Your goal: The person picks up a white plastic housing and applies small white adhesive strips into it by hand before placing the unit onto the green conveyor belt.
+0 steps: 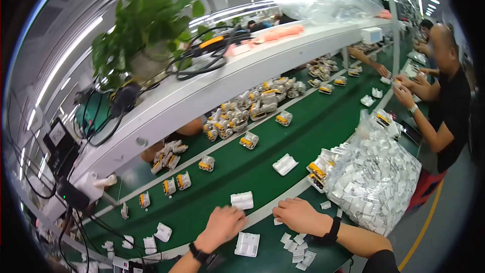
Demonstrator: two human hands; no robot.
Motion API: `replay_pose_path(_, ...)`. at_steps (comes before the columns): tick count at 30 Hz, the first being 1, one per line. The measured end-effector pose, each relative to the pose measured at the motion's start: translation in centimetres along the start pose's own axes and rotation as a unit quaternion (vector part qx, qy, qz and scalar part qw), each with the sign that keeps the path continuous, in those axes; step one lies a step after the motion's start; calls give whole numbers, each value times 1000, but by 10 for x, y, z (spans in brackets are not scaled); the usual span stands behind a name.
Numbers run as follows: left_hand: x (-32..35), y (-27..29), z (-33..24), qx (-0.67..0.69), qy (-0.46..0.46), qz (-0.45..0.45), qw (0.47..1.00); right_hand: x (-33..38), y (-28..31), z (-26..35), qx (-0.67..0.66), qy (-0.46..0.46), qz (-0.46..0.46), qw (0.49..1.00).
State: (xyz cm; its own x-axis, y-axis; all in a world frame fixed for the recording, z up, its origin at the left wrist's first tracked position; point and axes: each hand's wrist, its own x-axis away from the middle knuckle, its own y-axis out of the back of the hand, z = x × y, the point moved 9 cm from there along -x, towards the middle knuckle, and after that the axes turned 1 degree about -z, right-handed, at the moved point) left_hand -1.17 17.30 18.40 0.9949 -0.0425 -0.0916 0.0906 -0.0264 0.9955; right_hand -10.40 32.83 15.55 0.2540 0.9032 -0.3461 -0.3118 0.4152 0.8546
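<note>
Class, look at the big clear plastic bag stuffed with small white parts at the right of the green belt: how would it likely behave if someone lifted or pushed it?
The big clear plastic bag of small white parts would probably sag and change shape, since its thin film bulges loosely. Packed so full, it likely feels heavy. Its open top near the green conveyor belt suggests parts could spill if it were tipped.

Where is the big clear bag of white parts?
In the head view, the bag sits at the right, beside the green belt, just right of the right hand.

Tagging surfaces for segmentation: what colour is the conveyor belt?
Green, the conveyor belt with a white stripe lengthwise; head view shows it.
</note>
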Motion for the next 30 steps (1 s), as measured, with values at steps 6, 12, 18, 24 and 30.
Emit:
replay_pose_path(6,49,-23,-43,115,-34,58,991,7,-14,-1,-14,14,9,1000)
replay_pose_path(12,56,-41,-56,139,-87,14,986,2,-20,8,-6,38,20,999)
replay_pose_path(18,58,6,-41,172,-22,-91,981,-16,2,31,25,35,12,999)
replay_pose_path(24,92,4,-12,229,81,-145,959,-31,-6,43,-34,39,30,998)
replay_pose_path(30,97,-5,-12,219,94,-150,960,-33,-18,69,-46,54,49,996)
